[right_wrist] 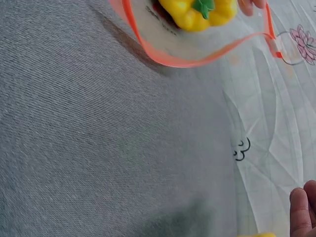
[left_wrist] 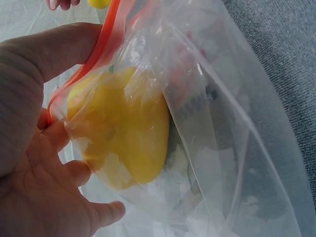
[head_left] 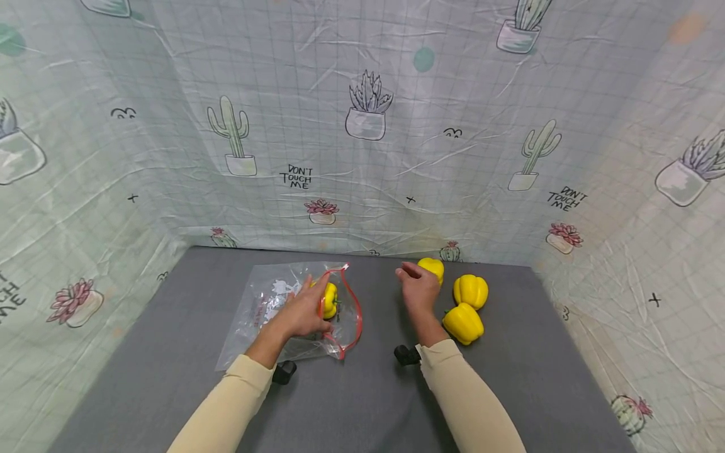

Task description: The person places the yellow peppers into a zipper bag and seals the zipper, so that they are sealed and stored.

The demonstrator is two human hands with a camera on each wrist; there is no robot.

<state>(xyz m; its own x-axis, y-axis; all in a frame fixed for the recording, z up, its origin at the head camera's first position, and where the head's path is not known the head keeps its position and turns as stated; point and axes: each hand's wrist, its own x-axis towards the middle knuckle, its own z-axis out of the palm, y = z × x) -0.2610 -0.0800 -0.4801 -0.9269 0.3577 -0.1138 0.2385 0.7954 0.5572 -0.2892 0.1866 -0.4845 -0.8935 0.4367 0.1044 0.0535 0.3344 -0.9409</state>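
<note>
grey table [head_left: 368, 402] is sitting inside cactus-print sheets [head_left: 396, 157]. left hand [head_left: 303, 313] is pinching the bag [head_left: 266, 314] by its red rim [head_left: 354, 314], probably holding the mouth open; one pepper [head_left: 330, 298] is lying inside. right hand [head_left: 419, 288] is curling its fingers over the far pepper [head_left: 433, 267], likely the next to go in. counting four peppers: one bagged, three loose, two of them [head_left: 471, 290] [head_left: 463, 323] just right of that hand.

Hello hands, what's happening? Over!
Left hand grips bag rim, one pepper inside. Right hand on far pepper. Two peppers beside. Nothing blocking.
</note>
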